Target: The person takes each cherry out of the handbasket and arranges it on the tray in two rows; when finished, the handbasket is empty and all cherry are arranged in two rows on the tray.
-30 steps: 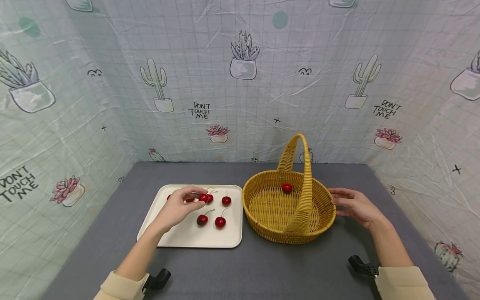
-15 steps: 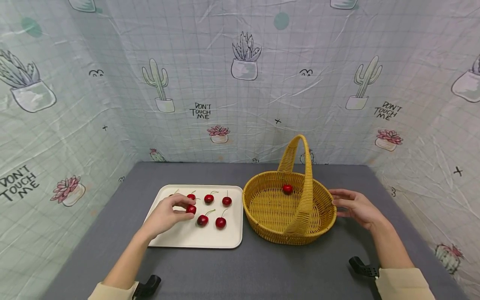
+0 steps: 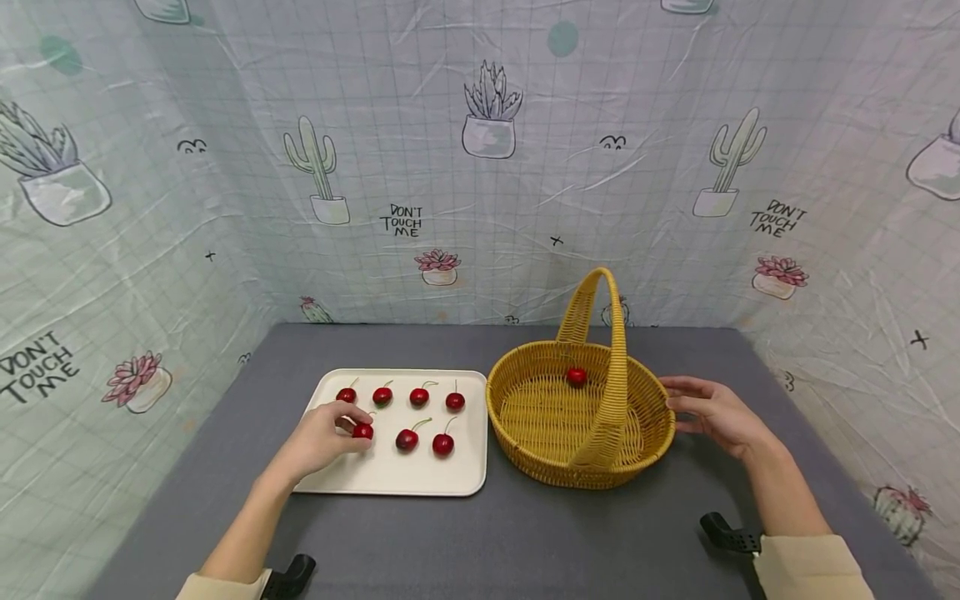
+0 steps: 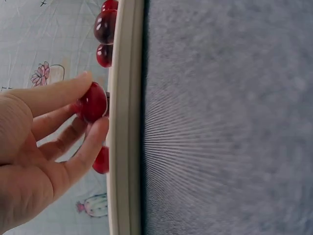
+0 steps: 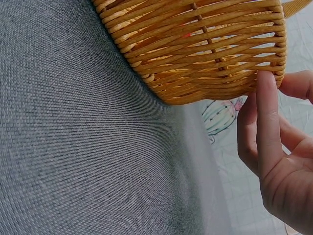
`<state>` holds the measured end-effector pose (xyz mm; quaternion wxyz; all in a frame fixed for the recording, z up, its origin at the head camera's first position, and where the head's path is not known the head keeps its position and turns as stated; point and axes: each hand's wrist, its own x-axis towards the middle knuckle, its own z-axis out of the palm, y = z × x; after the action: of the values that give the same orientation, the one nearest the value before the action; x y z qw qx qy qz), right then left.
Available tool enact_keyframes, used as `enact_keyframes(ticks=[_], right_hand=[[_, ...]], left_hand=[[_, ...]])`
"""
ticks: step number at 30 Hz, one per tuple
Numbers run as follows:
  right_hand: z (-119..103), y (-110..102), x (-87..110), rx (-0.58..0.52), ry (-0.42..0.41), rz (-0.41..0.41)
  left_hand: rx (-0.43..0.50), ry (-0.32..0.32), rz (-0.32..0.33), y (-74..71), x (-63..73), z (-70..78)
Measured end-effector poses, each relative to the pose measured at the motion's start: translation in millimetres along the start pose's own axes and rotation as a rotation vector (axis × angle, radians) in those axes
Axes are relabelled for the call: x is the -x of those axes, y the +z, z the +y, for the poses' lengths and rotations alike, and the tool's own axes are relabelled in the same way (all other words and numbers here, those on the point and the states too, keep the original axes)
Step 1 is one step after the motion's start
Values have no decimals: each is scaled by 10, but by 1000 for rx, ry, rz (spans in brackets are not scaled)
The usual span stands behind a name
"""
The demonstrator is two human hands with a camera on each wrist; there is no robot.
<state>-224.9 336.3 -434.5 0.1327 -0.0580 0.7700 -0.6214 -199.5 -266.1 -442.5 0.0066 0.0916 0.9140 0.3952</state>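
My left hand (image 3: 321,437) pinches a red cherry (image 4: 94,103) between thumb and fingertips, low over the left part of a cream tray (image 3: 431,479). Several more cherries with stems lie on the tray, a row at the back with one cherry (image 3: 455,402) at its right end, and two in front, one of them a darker cherry (image 3: 407,440). Beside the tray stands a yellow wicker basket (image 3: 525,462) with a tall handle. One cherry (image 3: 576,377) lies inside it near the back wall. Fingertips of my right hand (image 3: 716,414) touch the basket's right rim, fingers loosely extended.
A grey cloth (image 3: 480,542) covers the table. Behind and at both sides hangs a pale curtain (image 3: 420,167) printed with potted cacti and words. The basket's handle (image 3: 617,367) arches high over its opening. Black wrist mounts (image 3: 727,533) sit at both cuffs.
My left hand has moved left and nearer to me with the pinched cherry, from the tray's back middle to its left part, uncovering the back row. My right hand has stayed at the basket rim.
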Motion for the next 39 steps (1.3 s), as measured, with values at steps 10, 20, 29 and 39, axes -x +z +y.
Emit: enact_keyframes(ticks=[10,20,29,39], right_hand=[[30,-19,-30,18,14,16],[16,-13,-34,8,9,9],[2,-10,-22,0,-6,5],[11,-12,-26,1,-2,1]], left_hand=[[-98,-25,-1,84,-19,-10],[-115,14,-20,94,-70,-25],[-112,23,-38,96,-82,-21],[-126,38,-73,62,-86,19]])
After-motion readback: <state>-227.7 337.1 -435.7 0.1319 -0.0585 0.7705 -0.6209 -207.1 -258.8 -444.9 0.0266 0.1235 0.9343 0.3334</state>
